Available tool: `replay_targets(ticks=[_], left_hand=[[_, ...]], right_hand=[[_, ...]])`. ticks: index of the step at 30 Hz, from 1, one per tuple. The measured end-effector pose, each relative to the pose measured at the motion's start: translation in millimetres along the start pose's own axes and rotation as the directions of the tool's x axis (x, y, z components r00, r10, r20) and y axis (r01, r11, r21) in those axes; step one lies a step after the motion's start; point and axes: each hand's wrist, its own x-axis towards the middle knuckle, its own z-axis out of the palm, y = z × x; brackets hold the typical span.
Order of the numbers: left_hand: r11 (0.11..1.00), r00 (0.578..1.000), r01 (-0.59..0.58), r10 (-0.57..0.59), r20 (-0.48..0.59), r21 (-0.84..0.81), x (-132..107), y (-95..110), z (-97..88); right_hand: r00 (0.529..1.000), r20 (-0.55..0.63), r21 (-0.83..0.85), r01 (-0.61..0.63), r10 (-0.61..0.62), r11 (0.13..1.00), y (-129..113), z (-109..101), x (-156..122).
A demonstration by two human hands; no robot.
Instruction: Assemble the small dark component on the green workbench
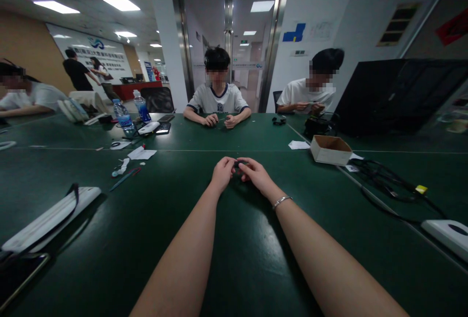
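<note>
My left hand (223,174) and my right hand (255,174) meet over the middle of the green table (164,248). Between their fingertips is a small dark object (237,164), too small and too covered to name. The left fingers pinch its left end, and the right thumb and fingers close on its right side. A silver bracelet (282,202) circles my right wrist. Both hands cast a shadow on the tabletop just beneath them.
To the left lie a white power strip (54,217), a phone (22,278), a pen (122,179), paper scraps (142,153) and water bottles (124,118). On the right are a small box (330,150), black cables (387,178) and a large black case (398,95). Several people sit around.
</note>
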Motion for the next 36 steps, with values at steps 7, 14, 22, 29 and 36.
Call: replay_targets(ticks=[7,14,22,29,36], left_hand=[[0.999,0.999,-0.019,0.017,0.044,0.028,3,-8,-0.6],[1.000,0.997,-0.023,0.023,0.079,-0.003,2,-7,0.6],[0.950,0.998,-0.065,0.059,0.027,0.307,7,-19,-2.7],[0.956,0.993,-0.100,0.111,-0.025,0.277,1,-12,0.2],[0.988,0.998,-0.069,0.068,0.016,0.137,2,-10,-1.3]], right_hand=[[1.000,0.005,0.007,0.018,-0.018,1.000,5,-3,2],[1.000,-0.017,0.064,-0.012,0.013,0.998,5,-4,2],[1.000,-0.021,0.087,-0.017,0.019,0.996,5,-4,3],[0.999,-0.039,0.109,-0.033,0.037,0.993,4,-4,3],[0.999,-0.011,0.081,-0.038,0.039,0.996,3,-3,3]])
